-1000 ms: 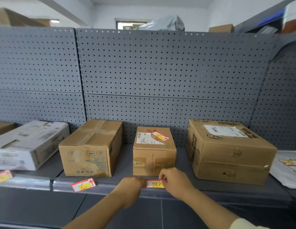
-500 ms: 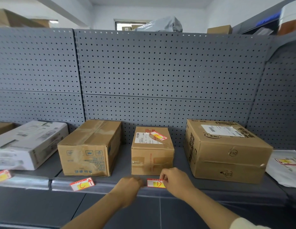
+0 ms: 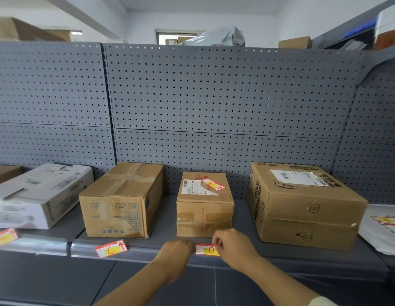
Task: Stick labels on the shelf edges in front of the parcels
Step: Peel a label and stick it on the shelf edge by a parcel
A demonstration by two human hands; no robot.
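Note:
A red and yellow label marked D (image 3: pixel 206 249) lies against the grey shelf edge (image 3: pixel 148 250), directly in front of a small brown parcel (image 3: pixel 204 215). My left hand (image 3: pixel 177 250) has its fingers curled at the label's left end. My right hand (image 3: pixel 233 246) pinches the label's right end. Further left on the same edge sits a label marked C (image 3: pixel 111 248), tilted, in front of a medium brown parcel (image 3: pixel 121 202). Another red and yellow label (image 3: pixel 213 184) lies on top of the small parcel.
A large brown parcel (image 3: pixel 302 206) stands to the right, and beside it lies a white mailer bag (image 3: pixel 373 237) with a label on it. A white box (image 3: pixel 37 195) lies at the left, with a label (image 3: pixel 4 237) on the edge before it. A grey pegboard (image 3: pixel 214 107) backs the shelf.
Both hands stay at the ends of the D label on the shelf edge. Only the view has drifted slightly.

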